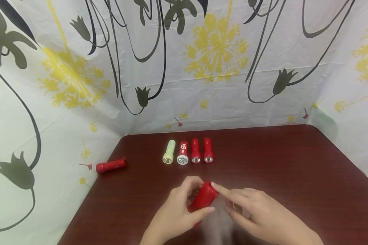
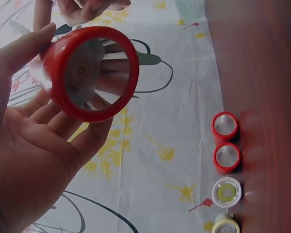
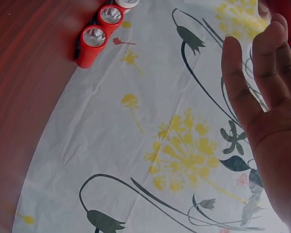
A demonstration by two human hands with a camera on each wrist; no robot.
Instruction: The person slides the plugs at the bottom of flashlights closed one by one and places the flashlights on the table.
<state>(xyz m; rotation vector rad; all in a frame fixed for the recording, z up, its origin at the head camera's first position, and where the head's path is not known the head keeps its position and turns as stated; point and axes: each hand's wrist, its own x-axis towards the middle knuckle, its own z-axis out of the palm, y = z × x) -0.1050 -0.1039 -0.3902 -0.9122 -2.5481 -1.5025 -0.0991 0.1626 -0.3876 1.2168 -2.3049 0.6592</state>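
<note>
Near the far edge of the bench [image 1: 279, 170], four flashlights [image 1: 195, 148] are lined up; a broad stretch is left between that row and the right edge. Close by the left edge, a lone flashlight [image 1: 111, 165] is laid. Nearer in, a tilted red flashlight [image 1: 204, 196] is gripped by the left hand [image 1: 176, 211]; its upper end is touched by the extended forefinger [image 1: 230, 194] of the right hand [image 1: 254, 208].

White creased sheeting [image 1: 171, 78], printed with yellow dandelion heads [image 1: 216, 51] and grey-green tulips [image 1: 16, 173] on looping stems, fills upper frame and both sides; small red sprigs [image 1: 179, 124] low at centre. Dark reddish-brown wood-grain tabletop [image 1: 279, 163], far corners rounded, runs lower centre to right edge. Light soft; pale glare [image 1: 216, 224] on tabletop, bottom centre.
</note>
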